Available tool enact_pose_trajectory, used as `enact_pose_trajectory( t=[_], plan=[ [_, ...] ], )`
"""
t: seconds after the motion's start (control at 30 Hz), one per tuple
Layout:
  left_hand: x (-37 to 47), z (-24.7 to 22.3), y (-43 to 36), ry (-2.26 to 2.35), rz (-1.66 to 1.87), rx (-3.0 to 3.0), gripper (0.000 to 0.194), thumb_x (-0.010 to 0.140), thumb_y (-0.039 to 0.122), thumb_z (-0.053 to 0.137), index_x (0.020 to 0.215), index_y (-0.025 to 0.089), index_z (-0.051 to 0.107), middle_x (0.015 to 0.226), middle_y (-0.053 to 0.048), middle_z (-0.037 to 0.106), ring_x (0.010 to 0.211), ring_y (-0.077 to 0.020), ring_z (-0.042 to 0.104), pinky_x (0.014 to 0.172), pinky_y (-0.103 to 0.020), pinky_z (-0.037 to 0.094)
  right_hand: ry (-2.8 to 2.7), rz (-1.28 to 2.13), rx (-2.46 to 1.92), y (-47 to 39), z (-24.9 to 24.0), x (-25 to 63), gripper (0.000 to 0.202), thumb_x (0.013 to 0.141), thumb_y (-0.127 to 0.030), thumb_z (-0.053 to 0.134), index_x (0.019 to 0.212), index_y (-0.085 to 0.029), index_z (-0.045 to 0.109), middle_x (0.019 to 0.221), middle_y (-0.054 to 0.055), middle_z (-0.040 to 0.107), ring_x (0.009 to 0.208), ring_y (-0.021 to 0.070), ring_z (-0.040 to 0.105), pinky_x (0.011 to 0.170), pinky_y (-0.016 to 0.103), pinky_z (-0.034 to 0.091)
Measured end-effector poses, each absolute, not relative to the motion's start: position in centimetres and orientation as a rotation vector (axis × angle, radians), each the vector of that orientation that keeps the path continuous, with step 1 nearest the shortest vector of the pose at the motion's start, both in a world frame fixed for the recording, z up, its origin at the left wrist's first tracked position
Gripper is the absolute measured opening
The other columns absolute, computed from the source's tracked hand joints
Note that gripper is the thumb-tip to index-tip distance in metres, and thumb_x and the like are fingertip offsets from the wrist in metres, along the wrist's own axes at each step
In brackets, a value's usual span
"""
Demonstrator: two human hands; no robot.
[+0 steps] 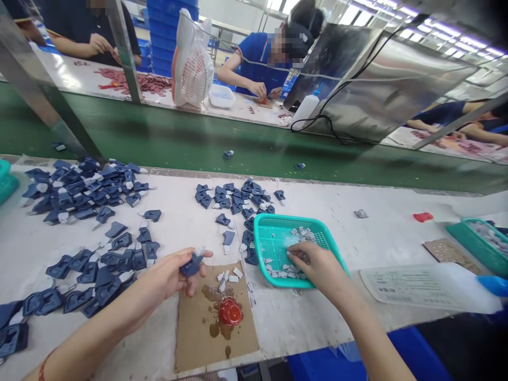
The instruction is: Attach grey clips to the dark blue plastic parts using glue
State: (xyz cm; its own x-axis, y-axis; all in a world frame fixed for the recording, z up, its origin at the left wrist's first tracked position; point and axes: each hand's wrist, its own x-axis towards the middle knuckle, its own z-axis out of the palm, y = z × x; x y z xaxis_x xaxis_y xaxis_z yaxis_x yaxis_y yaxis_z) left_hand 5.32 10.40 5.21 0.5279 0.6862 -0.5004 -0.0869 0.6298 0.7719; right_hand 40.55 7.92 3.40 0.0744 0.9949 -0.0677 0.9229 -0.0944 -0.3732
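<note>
My left hand holds a dark blue plastic part with a whitish tip between thumb and fingers, above the left edge of a brown cardboard piece. My right hand reaches into a teal basket, fingers pinched together among small grey pieces; whether a piece is between the fingertips is hard to make out. On the cardboard lie several small white-grey pieces and a round red object with wet stains around it. Many blue parts lie left of my left hand.
A larger heap of blue parts is at the back left, a smaller group behind the basket. A white bottle lies at right near another teal basket. Beyond the green belt, people work at a table.
</note>
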Motion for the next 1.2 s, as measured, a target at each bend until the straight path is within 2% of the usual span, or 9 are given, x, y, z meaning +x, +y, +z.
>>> enact_pose_trajectory(
  t=[0.1,0.23,0.3,0.37,0.47,0.63,0.77,1.03,1.2],
  plan=[
    [5.3,4.7,9.4,0.842,0.565,0.648,0.031,0.080,0.047,0.068,0.094,0.020,0.069,0.095,-0.005,0.065,0.072,-0.0156,0.059,0.062,-0.027,0.043,-1.941,0.438,-2.087,8.3,3.2,40.6,0.018,0.076,-0.034,0.057,0.074,-0.022,0.069,0.071,0.007,0.072,0.061,0.0225,0.065,0.057,0.035,0.052],
    [4.9,4.4,8.5,0.817,0.594,0.506,0.028,0.079,0.040,0.074,0.094,0.021,0.060,0.104,-0.007,0.070,0.089,-0.0210,0.069,0.077,-0.030,0.051,-1.914,0.412,-2.041,8.4,3.5,40.4,0.026,0.078,-0.046,0.058,0.074,-0.022,0.069,0.071,0.007,0.072,0.062,0.0241,0.067,0.054,0.036,0.053],
    [4.6,4.2,8.1,0.863,0.590,0.492,0.035,0.076,0.041,0.077,0.092,0.022,0.053,0.103,-0.007,0.072,0.082,-0.0207,0.071,0.070,-0.030,0.051,-1.887,0.389,-2.023,7.9,4.0,39.6,0.032,0.082,-0.051,0.056,0.080,-0.022,0.069,0.078,0.009,0.074,0.068,0.0251,0.069,0.057,0.036,0.055],
    [4.3,3.8,7.8,0.908,0.588,0.532,0.041,0.074,0.044,0.078,0.093,0.022,0.049,0.102,-0.008,0.074,0.074,-0.0191,0.070,0.059,-0.026,0.047,-1.861,0.376,-1.991,6.9,4.9,38.0,0.034,0.085,-0.053,0.056,0.087,-0.022,0.070,0.086,0.009,0.074,0.074,0.0250,0.070,0.062,0.036,0.057],
    [4.1,2.9,7.3,0.911,0.592,0.631,0.041,0.077,0.046,0.075,0.097,0.022,0.049,0.105,-0.009,0.074,0.072,-0.0174,0.068,0.054,-0.024,0.042,-1.855,0.459,-1.881,4.9,6.2,34.4,0.029,0.088,-0.049,0.058,0.089,-0.023,0.070,0.087,0.008,0.073,0.075,0.0230,0.069,0.064,0.033,0.057],
    [4.4,1.7,5.7,0.902,0.651,0.719,0.032,0.078,0.045,0.074,0.092,0.023,0.056,0.104,-0.006,0.070,0.089,-0.0203,0.065,0.068,-0.028,0.049,-1.970,0.801,-1.750,1.9,6.9,28.7,0.012,0.092,-0.028,0.057,0.092,-0.024,0.068,0.088,0.005,0.070,0.081,0.0191,0.067,0.070,0.029,0.056],
    [4.8,0.7,4.4,0.909,0.649,0.729,0.028,0.078,0.041,0.074,0.092,0.024,0.058,0.088,-0.002,0.066,0.076,-0.0170,0.061,0.070,-0.029,0.048,-2.022,0.851,-1.733,1.1,6.3,26.8,0.015,0.092,-0.018,0.053,0.092,-0.023,0.067,0.090,0.005,0.070,0.084,0.0189,0.068,0.072,0.029,0.056],
    [4.8,-0.5,3.0,0.875,0.636,0.727,0.025,0.081,0.039,0.072,0.094,0.023,0.058,0.079,0.000,0.065,0.074,-0.0159,0.058,0.070,-0.028,0.043,-2.120,0.778,-1.720,1.5,6.0,26.0,0.018,0.092,-0.016,0.052,0.089,-0.022,0.068,0.087,0.004,0.067,0.079,0.0172,0.067,0.069,0.027,0.055],
    [4.9,-0.6,2.9,0.843,0.656,0.707,0.022,0.082,0.036,0.071,0.094,0.023,0.058,0.093,-0.004,0.070,0.085,-0.0187,0.064,0.077,-0.030,0.046,-2.091,0.789,-1.725,1.6,6.1,25.8,0.019,0.092,-0.017,0.053,0.087,-0.023,0.070,0.087,0.004,0.067,0.079,0.0169,0.068,0.068,0.027,0.055]
  ],
)
